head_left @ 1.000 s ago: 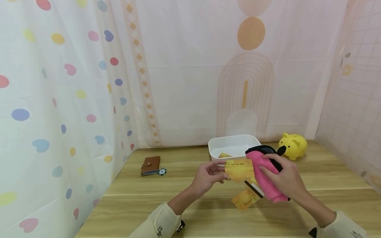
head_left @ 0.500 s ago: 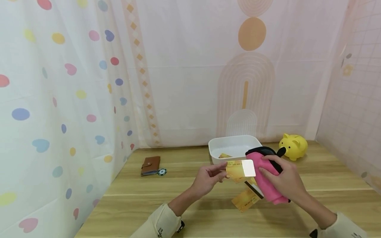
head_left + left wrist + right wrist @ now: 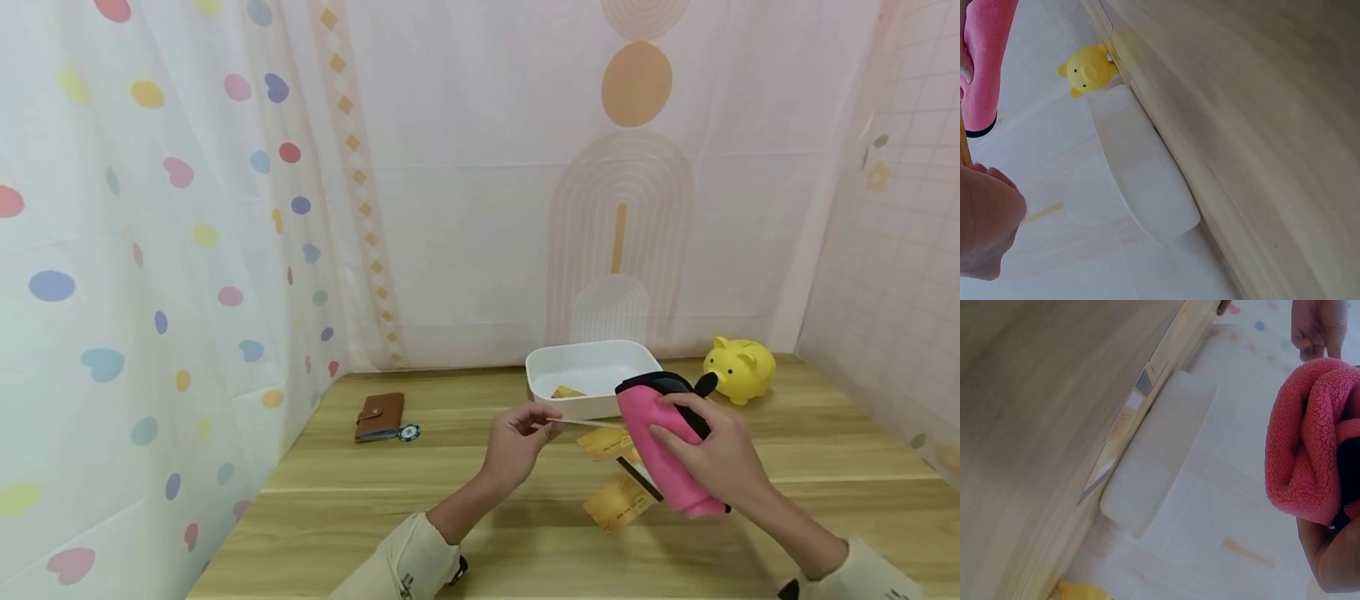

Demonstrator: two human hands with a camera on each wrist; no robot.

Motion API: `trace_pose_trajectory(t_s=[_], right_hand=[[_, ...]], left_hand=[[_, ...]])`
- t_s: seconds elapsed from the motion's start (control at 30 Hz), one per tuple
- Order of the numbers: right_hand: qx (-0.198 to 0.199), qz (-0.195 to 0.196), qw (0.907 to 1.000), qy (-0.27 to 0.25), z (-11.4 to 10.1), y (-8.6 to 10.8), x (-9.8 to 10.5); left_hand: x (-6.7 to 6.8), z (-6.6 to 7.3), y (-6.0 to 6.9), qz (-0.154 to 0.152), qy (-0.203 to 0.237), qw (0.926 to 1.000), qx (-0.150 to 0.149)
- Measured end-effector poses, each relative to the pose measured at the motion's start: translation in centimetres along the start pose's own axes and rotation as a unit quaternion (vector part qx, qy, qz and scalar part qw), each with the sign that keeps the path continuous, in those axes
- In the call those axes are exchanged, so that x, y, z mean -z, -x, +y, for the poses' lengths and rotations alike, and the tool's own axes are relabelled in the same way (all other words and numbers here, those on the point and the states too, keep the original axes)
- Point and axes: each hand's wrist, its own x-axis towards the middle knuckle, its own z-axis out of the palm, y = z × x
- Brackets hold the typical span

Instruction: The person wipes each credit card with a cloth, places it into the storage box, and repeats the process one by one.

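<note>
Between thumb and fingers, my left hand (image 3: 517, 446) pinches a gold bank card (image 3: 588, 422), seen nearly edge-on in the head view. Its far end reaches the side of a fuzzy pink pouch (image 3: 660, 442) with black trim. Whether the card's tip is inside the pouch I cannot tell. My right hand (image 3: 720, 454) grips the pouch, which is tilted with its black-edged end up. In the right wrist view the pouch (image 3: 1310, 450) looks folded and thick. Below the hands, several gold cards (image 3: 618, 503) lie on the table, one showing a dark stripe (image 3: 639, 478).
Behind the hands stands a white tray (image 3: 581, 408) with a gold card (image 3: 566, 392) in it. A yellow piggy bank (image 3: 741, 371) is at the back right. At left lie a brown wallet (image 3: 380, 417) and a poker chip (image 3: 408, 432).
The card in my left hand has turned from face-on to nearly edge-on, uncovering a gold card on the table behind it. My right hand and the pouch have hardly moved.
</note>
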Motion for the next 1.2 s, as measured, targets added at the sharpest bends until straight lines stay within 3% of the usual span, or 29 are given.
trace_pose_trajectory(t_s=[0.4,0.6,0.87,1.2], right_hand=[[-0.028,-0.006,0.9995,-0.016,-0.4,0.0,0.3],[-0.047,0.016,0.9986,-0.02,-0.6,0.1,0.5],[-0.006,0.05,0.9985,-0.023,-1.2,0.0,0.5],[0.025,0.039,0.9978,-0.046,-2.4,0.0,0.0]], left_hand=[[-0.2,0.0,0.2,-0.025,0.014,0.9996,0.005],[-0.1,0.2,0.2,-0.033,0.008,0.9994,0.005],[0.1,0.3,0.1,-0.049,0.019,0.9985,0.015],[0.0,0.4,0.0,-0.059,0.035,0.9969,0.038]])
